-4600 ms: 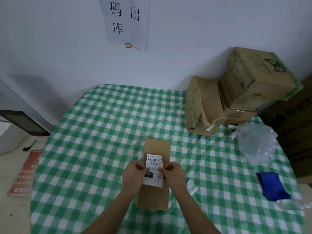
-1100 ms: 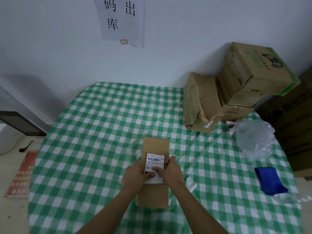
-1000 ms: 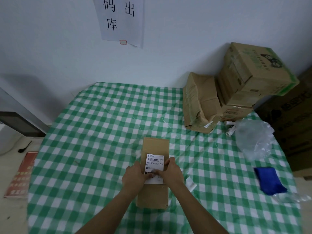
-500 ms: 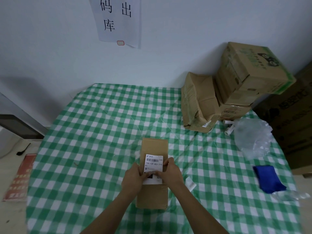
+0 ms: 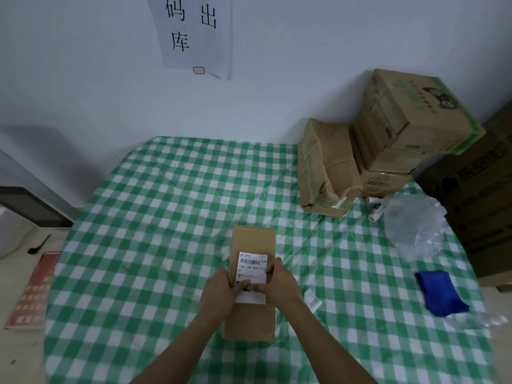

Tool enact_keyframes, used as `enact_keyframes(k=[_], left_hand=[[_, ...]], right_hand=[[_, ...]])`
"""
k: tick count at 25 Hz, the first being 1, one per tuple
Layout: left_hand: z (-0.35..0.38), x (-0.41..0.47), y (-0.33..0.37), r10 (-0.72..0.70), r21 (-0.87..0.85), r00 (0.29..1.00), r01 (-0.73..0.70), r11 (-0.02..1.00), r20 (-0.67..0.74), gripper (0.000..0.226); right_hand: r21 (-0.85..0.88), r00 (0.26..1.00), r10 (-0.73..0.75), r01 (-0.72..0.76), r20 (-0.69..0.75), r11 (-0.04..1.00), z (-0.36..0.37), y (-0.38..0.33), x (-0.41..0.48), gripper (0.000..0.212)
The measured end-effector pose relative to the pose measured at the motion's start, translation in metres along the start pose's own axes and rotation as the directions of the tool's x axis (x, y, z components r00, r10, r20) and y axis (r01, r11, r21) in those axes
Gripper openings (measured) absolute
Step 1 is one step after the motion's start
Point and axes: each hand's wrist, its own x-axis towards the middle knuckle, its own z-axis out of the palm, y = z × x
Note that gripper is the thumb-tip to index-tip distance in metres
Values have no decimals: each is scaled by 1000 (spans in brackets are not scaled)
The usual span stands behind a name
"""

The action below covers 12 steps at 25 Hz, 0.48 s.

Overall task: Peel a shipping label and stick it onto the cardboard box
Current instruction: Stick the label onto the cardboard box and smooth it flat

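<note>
Checks of green and white cover the counter [image 5: 144, 245], and toward its near edge, about midway between left and right, the cardboard box [image 5: 250, 320] lies flat with its long side running away from me. The shipping label [image 5: 252, 267] sits on the box's top face, barcode end farthest from me and its near part under my fingers. My left grip [image 5: 219, 291] rests against the box's left side, with the thumb laid flat across the lower part of the label and pressing on it. My right grip [image 5: 281, 284] covers the box's right edge. One straight finger presses the same part of the label, its tip just beside the left thumb, and the right thumb points away from me alongside the label. Neither grip is curled round anything that I can see; both are flat and pressing. Just right of the box a small white paper strip [image 5: 313, 299] lies on the counter. Farther right, near the right edge, is a blue cloth [image 5: 440, 293]. Beyond it is a crumpled clear plastic bag [image 5: 412, 228] with a few small white rolls [image 5: 375, 210] beside it. At the far right corner a dented brown carton [image 5: 324, 167] stands against two stacked cartons [image 5: 410, 115]. On the wall behind hangs a paper sign [image 5: 194, 34].
</note>
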Motion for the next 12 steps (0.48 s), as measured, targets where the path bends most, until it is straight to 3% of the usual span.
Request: enact_keyframes(k=[6,12], left_hand=[[0,-1,6,7,89,1000,-6,996,-6,46],[-9,5,25,8,329,1000,-4,944,-11,48]], right_hand=[[-21,999,-19,20,31,1000,-5,-4,-7,75],[-35,1000,-23,24,18,999,-8,-7,-2,72]])
